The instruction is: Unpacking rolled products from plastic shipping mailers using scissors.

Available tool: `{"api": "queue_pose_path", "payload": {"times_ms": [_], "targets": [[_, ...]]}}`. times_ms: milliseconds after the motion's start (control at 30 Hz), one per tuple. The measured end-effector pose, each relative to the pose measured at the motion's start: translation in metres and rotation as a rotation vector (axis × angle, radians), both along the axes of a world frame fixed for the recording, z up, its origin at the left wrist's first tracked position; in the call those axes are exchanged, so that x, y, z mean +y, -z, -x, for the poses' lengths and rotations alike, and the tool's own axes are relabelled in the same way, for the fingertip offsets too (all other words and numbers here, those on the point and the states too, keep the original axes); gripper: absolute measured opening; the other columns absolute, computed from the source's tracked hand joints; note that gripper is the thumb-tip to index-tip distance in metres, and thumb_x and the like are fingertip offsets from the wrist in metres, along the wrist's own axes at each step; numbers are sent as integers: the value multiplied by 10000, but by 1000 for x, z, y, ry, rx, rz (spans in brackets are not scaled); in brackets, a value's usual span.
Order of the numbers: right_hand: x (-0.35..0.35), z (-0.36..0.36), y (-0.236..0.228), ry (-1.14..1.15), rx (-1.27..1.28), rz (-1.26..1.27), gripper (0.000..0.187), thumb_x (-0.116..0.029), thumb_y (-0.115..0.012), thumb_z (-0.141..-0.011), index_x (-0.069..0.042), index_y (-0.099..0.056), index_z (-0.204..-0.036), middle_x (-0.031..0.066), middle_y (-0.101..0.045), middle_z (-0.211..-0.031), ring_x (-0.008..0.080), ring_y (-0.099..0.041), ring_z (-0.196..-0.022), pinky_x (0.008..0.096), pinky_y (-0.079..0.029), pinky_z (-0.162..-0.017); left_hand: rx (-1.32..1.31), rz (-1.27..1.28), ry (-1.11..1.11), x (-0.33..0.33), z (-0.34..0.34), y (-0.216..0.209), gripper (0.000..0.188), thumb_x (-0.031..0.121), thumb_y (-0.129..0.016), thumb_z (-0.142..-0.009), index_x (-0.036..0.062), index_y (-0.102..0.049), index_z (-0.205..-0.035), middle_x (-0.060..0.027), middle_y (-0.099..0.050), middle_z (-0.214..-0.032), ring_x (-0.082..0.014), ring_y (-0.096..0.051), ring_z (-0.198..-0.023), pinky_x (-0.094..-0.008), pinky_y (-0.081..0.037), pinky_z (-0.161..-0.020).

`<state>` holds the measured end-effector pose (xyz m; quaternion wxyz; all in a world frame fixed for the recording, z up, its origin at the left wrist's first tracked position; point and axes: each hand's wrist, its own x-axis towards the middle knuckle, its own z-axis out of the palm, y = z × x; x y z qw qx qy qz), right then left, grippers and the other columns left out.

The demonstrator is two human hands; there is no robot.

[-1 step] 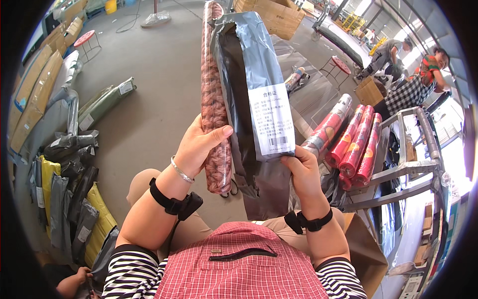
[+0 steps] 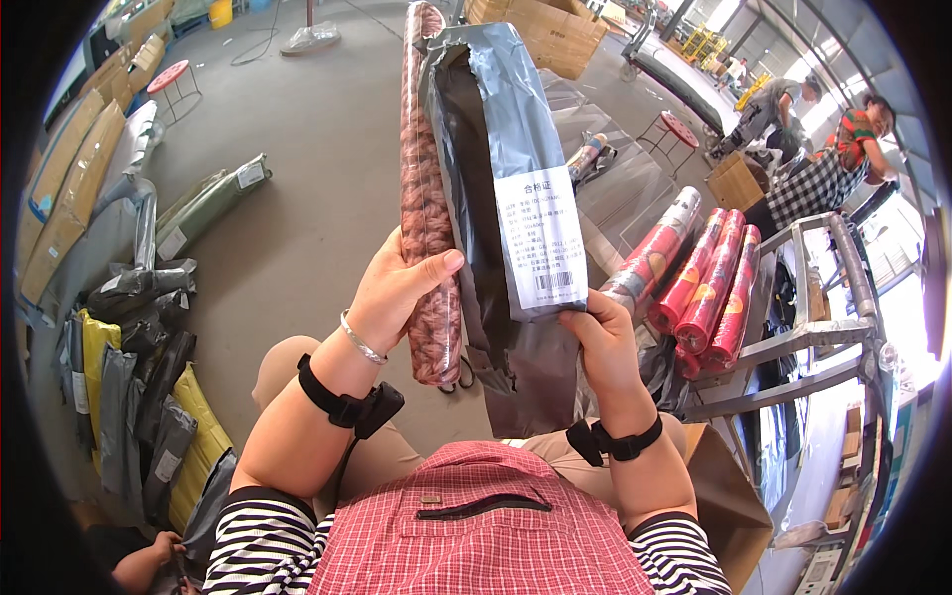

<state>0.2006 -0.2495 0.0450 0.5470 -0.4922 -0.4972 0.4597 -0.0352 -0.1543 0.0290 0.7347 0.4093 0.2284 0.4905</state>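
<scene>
My left hand [image 2: 397,288] is closed around a rolled mat [image 2: 427,198] with a reddish-brown braided pattern, wrapped in clear plastic and held upright. Right beside it, touching along its edge, is a long grey plastic mailing bag [image 2: 516,109]. The bag's dark inner side shows through a ragged opening down its left part. A white printed label [image 2: 540,238] with a barcode covers its right part. My right hand [image 2: 605,337] pinches the bag at the label's lower right corner, thumb in front; its other fingers are partly hidden.
Several red wrapped rolls [image 2: 709,288] lean by a metal rack [image 2: 793,347] at right. Packed grey and yellow bags [image 2: 198,416] lie at lower left, near another person's hand [image 2: 164,545]. A cardboard box [image 2: 719,486] stands by my right knee. Co-workers [image 2: 853,149] bend at far right.
</scene>
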Motion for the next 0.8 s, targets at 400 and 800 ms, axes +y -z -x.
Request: {"api": "queue_pose_path", "payload": {"times_ms": [400,800], "targets": [[-2,1,5,-5,21,6,294,61,-522,-852,67,-624,-1127,56,-660,-1046,96,-587,-959,235,-435,-880,-20,-28,-2,-1,-2,-1,587,226,-779,-801,-5,-456,-1233,-33,-584,-1066,-92,-564,-903,-269,-484,-802],[-4,9,3,14,-29,73,231,-9,-582,-883,39,-639,-1102,-6,-640,-915,28,-523,-771,178,-404,-669,-24,-49,3,0,-6,2,588,193,-786,-792,-15,-453,-1230,-50,-596,-1102,-100,-574,-938,-273,-486,-819]]}}
